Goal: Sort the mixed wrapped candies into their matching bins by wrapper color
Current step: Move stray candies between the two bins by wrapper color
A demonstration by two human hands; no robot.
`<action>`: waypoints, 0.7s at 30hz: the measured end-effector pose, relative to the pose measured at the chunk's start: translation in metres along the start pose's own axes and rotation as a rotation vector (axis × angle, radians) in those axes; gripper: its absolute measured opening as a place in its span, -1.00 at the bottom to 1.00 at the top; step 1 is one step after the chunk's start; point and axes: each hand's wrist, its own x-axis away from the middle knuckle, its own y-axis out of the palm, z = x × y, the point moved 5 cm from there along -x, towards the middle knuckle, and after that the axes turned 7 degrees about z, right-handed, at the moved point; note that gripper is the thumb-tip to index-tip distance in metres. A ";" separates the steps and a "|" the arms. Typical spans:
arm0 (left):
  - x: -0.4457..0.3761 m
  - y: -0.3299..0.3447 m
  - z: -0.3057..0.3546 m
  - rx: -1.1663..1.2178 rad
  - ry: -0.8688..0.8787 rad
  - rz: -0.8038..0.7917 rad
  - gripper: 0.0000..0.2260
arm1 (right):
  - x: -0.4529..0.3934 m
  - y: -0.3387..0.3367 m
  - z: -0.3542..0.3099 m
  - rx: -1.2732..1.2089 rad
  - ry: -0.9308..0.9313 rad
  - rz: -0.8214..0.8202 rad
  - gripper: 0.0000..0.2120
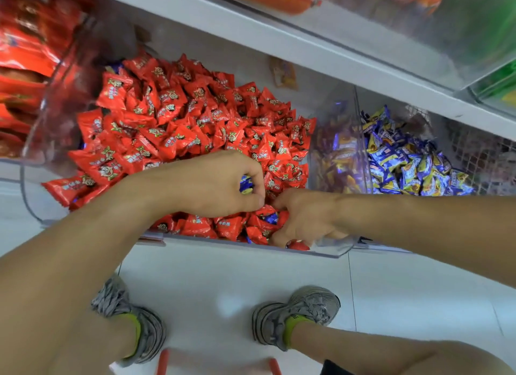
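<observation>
Both hands are in the clear bin (329,252) heaped with red candies (178,118). The left hand (206,185) is curled, its grip closed on a blue candy (246,185) of which only a sliver shows between fingers and thumb. The right hand (304,215) digs into the pile at the bin's front edge, fingers bent down among the wrappers; whether they clamp anything cannot be told, since the fingertips are buried. Just beside them a second blue wrapper (270,217) peeks out from under the red ones.

To the right, behind a clear divider wall, lies a bin of blue-and-yellow candies (413,162). The far-left bin of red packets (25,53) is cut off and blurred. The upper shelf (279,31) hides its contents behind glare. Below: white floor tiles (223,277), two grey shoes (301,313).
</observation>
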 end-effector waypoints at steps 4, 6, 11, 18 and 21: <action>0.003 -0.002 0.000 0.035 -0.003 0.090 -0.95 | 0.014 -0.009 -0.005 -0.313 0.004 -0.007 -0.70; 0.006 -0.011 0.001 0.084 0.000 0.234 -0.95 | 0.017 -0.021 -0.008 -0.556 -0.043 0.054 -0.78; 0.024 -0.031 0.003 0.142 -0.038 0.472 -0.91 | 0.023 -0.041 -0.023 -1.209 -0.237 0.219 -0.86; 0.042 -0.036 -0.008 0.221 -0.188 0.386 -0.59 | 0.021 -0.015 -0.066 -1.505 -0.560 -0.075 -0.81; 0.049 -0.037 -0.017 0.115 -0.205 0.412 -0.49 | 0.015 -0.005 -0.071 -1.420 -0.670 -0.143 -0.72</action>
